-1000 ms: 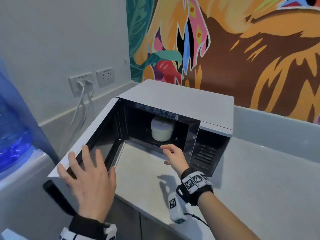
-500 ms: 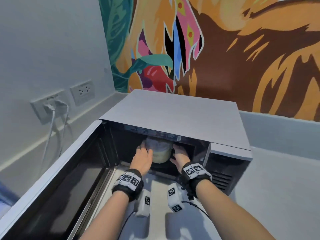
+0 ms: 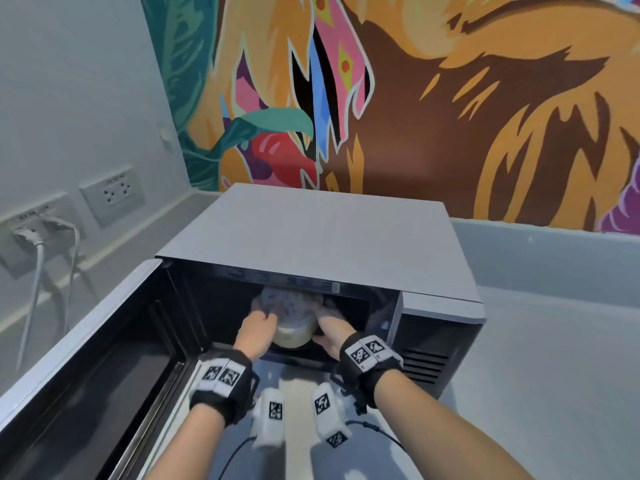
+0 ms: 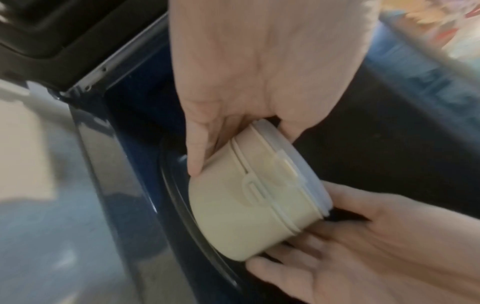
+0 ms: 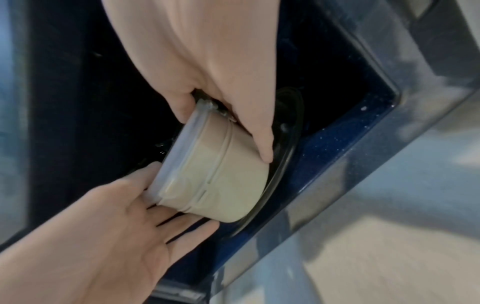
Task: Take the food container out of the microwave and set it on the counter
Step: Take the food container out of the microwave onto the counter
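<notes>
A round cream food container (image 3: 292,329) with a clear lid sits inside the open microwave (image 3: 311,237), over the glass turntable (image 4: 179,216). My left hand (image 3: 256,332) grips its left side, and my right hand (image 3: 332,334) grips its right side. In the left wrist view my left hand (image 4: 228,115) has thumb and fingers curled round the container (image 4: 254,205) near the lid. In the right wrist view my right hand (image 5: 221,92) clasps the container (image 5: 215,181) the same way. I cannot tell whether its base touches the turntable (image 5: 284,162).
The microwave door (image 3: 86,393) hangs wide open to the left. Grey counter (image 3: 554,375) stretches to the right of the microwave. Wall sockets (image 3: 110,195) with plugged cords (image 3: 34,289) sit on the left wall. A painted mural covers the back wall.
A second ago my left hand was on the door and my right hand hovered at the opening. Both hands went into the cavity and now clasp the container.
</notes>
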Demonstrator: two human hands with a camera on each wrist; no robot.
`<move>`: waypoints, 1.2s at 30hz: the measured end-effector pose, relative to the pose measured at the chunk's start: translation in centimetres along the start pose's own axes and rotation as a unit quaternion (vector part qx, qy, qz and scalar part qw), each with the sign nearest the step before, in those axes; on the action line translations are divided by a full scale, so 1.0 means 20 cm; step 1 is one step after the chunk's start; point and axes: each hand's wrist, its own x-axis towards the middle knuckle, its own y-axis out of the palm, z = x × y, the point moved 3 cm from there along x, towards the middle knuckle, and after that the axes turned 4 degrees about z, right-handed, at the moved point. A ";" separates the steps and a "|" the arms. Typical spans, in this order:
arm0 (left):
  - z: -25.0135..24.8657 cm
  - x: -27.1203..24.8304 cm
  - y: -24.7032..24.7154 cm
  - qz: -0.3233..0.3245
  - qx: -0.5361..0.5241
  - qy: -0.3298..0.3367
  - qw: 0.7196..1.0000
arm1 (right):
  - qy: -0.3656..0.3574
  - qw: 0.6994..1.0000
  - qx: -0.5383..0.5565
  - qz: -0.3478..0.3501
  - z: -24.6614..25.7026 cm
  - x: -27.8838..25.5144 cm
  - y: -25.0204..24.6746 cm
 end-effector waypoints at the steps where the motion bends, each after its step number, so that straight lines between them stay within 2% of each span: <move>1: 0.00 -0.06 -0.01 -0.018 -0.025 0.024 0.999 | 0.000 1.000 0.011 0.018 -0.01 -0.02 0.02; 4: 0.04 -0.23 0.02 -0.026 -0.058 0.092 0.994 | -0.005 0.999 0.018 0.051 -0.08 -0.14 0.03; 6: 0.10 -0.40 0.06 -0.007 -0.078 0.117 0.990 | -0.014 0.996 -0.005 0.082 -0.18 -0.24 -0.01; 9: 0.19 -0.66 0.16 0.032 -0.060 0.115 0.991 | -0.015 0.994 -0.021 0.108 -0.36 -0.42 -0.13; 11: 0.21 -0.84 0.28 0.066 -0.028 0.103 0.992 | 0.015 0.993 -0.012 0.116 -0.51 -0.56 -0.25; 14: 0.17 -1.05 0.50 0.113 0.023 0.096 0.989 | 0.044 0.996 -0.012 0.080 -0.68 -0.81 -0.49; 16: 0.11 -1.15 0.67 0.155 0.023 0.125 0.980 | 0.046 0.998 -0.004 0.039 -0.76 -0.95 -0.68; 21: -0.10 -1.25 1.15 0.270 0.004 0.188 0.944 | 0.028 0.996 0.032 -0.083 -0.81 -1.19 -1.16; 26: -0.26 -1.32 1.55 0.357 -0.038 0.200 0.912 | 0.021 0.985 0.036 -0.169 -0.81 -1.29 -1.57; 31: -0.27 -1.26 1.81 0.377 -0.024 0.181 0.908 | 0.043 0.981 0.038 -0.187 -0.84 -1.25 -1.80; 36: -0.33 -1.24 1.79 0.368 -0.016 0.177 0.913 | 0.042 0.982 0.036 -0.180 -0.85 -1.18 -1.83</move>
